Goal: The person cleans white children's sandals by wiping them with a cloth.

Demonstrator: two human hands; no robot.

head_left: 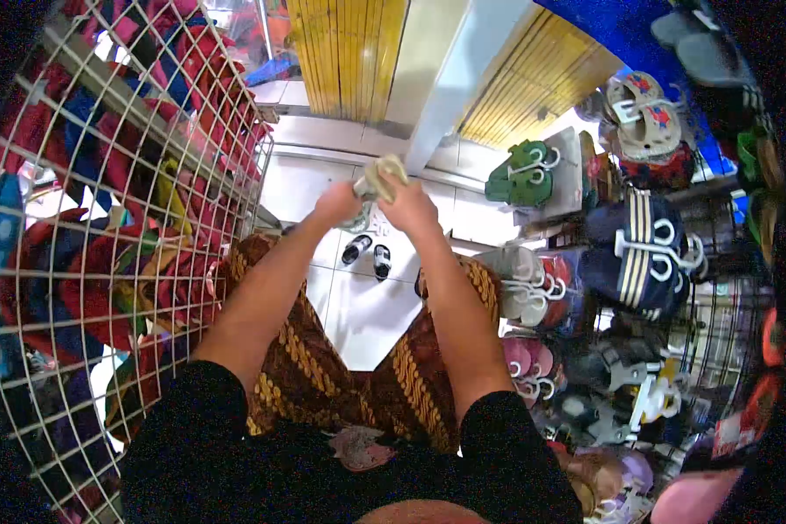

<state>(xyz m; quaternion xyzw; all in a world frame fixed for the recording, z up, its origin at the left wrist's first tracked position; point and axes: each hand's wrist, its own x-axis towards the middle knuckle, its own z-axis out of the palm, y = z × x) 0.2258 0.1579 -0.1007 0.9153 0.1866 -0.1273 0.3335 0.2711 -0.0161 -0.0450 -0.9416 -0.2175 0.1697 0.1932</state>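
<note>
Both my hands are out in front, close together over the white tiled floor (358,327). My right hand (409,208) is closed on a pale yellowish cloth-like item (386,175), slightly blurred. Just left of it, my left hand (337,206) is closed at the item's lower left side, by a small whitish part; what its fingers grip is too small to make out. Below my hands, a pair of black and white sandals (368,255) lies on the floor between my knees. Something pale greenish, partly hidden, shows under my hands.
A wire grid rack (131,113) with colourful goods stands at the left. On the right hang green sandals (522,173), navy striped sandals (642,249) and several other pairs. Yellow slatted panels (345,52) and a pale post (450,83) rise ahead.
</note>
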